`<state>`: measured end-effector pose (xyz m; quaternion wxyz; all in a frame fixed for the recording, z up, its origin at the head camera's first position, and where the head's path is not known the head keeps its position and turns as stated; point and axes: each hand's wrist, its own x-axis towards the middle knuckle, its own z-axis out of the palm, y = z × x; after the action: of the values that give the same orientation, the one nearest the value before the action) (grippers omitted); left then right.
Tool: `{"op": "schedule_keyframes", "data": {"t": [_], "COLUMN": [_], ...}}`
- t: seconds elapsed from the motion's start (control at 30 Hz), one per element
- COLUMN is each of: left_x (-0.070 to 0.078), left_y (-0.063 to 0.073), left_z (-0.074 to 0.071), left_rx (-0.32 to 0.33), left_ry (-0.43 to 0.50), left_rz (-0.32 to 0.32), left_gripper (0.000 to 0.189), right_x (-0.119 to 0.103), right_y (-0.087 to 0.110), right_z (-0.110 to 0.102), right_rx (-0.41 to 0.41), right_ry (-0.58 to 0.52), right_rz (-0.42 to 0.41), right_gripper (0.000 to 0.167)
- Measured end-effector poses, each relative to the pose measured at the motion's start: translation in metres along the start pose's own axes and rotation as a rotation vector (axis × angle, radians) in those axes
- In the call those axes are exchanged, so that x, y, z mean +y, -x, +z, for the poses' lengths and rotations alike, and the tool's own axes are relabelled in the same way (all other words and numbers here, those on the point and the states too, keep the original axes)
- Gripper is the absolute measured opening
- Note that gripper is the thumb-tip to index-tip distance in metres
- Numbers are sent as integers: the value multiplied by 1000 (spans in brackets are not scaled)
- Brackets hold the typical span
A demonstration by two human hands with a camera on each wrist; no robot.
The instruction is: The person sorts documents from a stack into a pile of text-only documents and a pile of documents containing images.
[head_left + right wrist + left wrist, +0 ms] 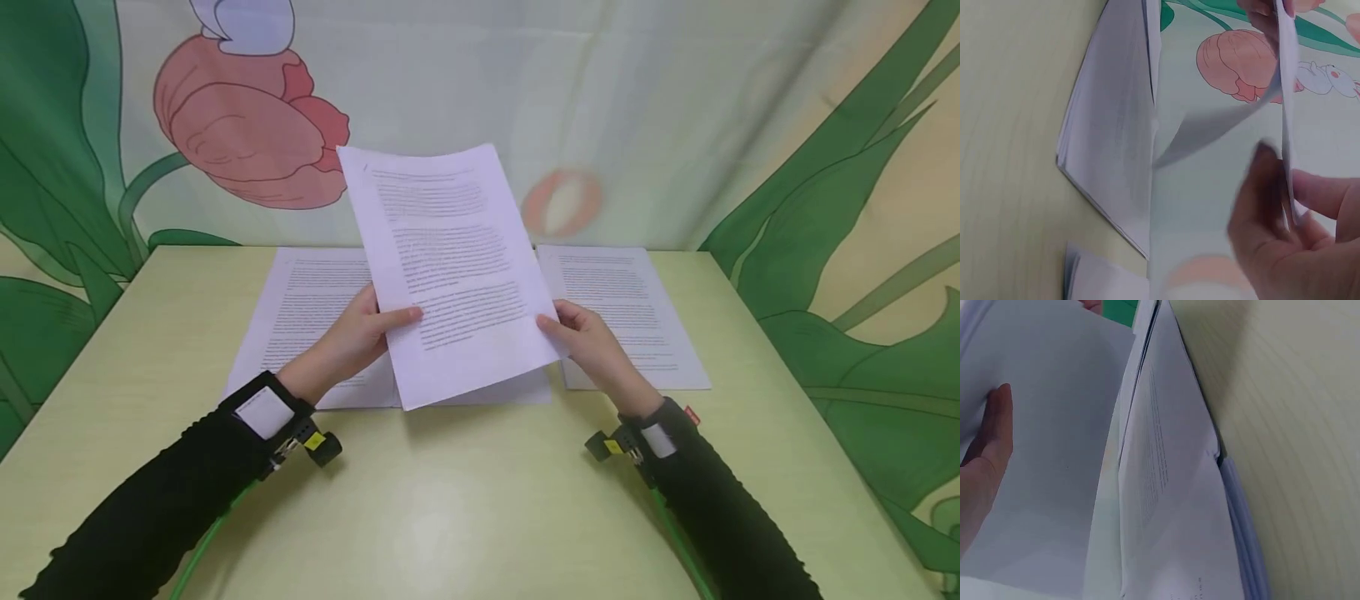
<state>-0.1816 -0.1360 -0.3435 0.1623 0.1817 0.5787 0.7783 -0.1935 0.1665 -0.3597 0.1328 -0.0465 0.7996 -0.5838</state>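
Observation:
Both hands hold up a small sheaf of printed paper (457,267) above the table, tilted, its text side toward the head camera. My left hand (352,333) pinches its left edge, thumb on the front and fingers behind. On the lower right edge, my right hand (600,346) pinches it the same way. The right wrist view shows the sheaf (1286,94) edge-on, with one loose leaf (1210,134) fanning away from it. Below lie a left stack of printed sheets (258,350), a middle stack (517,390) mostly hidden by the sheaf, and a right stack (622,308).
The pale wooden table (450,508) ends at the back against a curtain (637,108) printed with flowers and leaves. Each wrist carries a strapped camera, the left camera (322,448) and the right camera (600,446), with green cables running along the sleeves.

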Motion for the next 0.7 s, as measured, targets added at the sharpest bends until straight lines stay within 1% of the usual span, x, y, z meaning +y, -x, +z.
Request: {"op": "schedule_keyframes", "data": {"t": [0.07,0.13,0.2,0.27,0.33,0.37,0.43,0.5,0.53,0.6,0.63,0.7], "left_x": [4,8,13,16,18,19,18,16,14,8,4,-4], "left_y": [1,3,4,6,7,7,8,7,7,4,3,-1], "left_z": [0,0,1,1,1,0,-3,-7,-8,-11,-12,-13], "left_rx": [-22,-72,-129,-168,-164,-146,-82,0,37,110,139,172], "left_ry": [-14,-31,-54,-75,-94,-103,-119,-131,-136,-159,-173,-210], "left_rz": [5,10,13,20,26,30,25,12,-1,-40,-57,-100], "left_gripper": [56,55,55,56,55,55,52,52,53,56,58,62], "right_x": [-2,-5,-7,-7,-7,-7,-9,-11,-12,-13,-13,-10], "right_y": [-1,-2,-3,-4,-5,-5,-4,-4,-4,-6,-7,-11], "right_z": [3,8,13,17,19,18,13,6,3,-3,-4,-5], "right_rx": [-73,-175,-293,-404,-471,-476,-463,-431,-411,-366,-339,-286], "right_ry": [14,-42,-147,-295,-421,-457,-500,-484,-445,-360,-304,-192], "right_rz": [28,56,80,86,60,42,-1,-40,-54,-56,-50,-10], "right_gripper": [47,51,55,54,51,49,45,43,45,51,54,57]}}
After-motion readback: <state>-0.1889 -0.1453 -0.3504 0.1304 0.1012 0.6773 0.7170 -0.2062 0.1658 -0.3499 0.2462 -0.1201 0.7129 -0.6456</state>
